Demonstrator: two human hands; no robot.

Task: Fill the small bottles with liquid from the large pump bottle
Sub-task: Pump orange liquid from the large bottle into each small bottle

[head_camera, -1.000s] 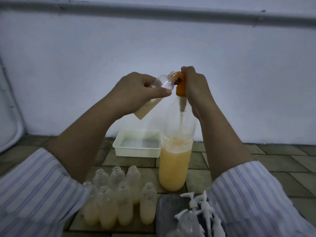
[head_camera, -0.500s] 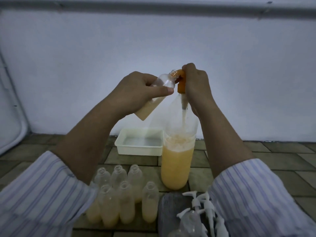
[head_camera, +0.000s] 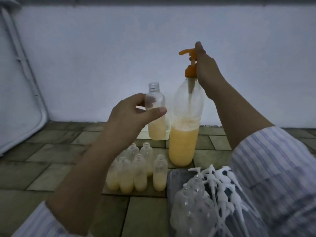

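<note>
Bare tiles (head_camera: 51, 161) left — filled bottles (head_camera: 136, 173), pump heads (head_camera: 220, 182) crowding centre-right

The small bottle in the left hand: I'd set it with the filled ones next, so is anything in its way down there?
Nothing visible blocks the small bottle; the filled bottles stand below it on the floor.

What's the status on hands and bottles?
Left hand grips small bottle, upright, part full. Right hand rests by orange pump. Nothing blocking.

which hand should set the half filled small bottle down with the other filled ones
Left. The left hand already grips the small bottle upright, right above the filled bottles. The right hand is by the orange pump, farther away.
</note>
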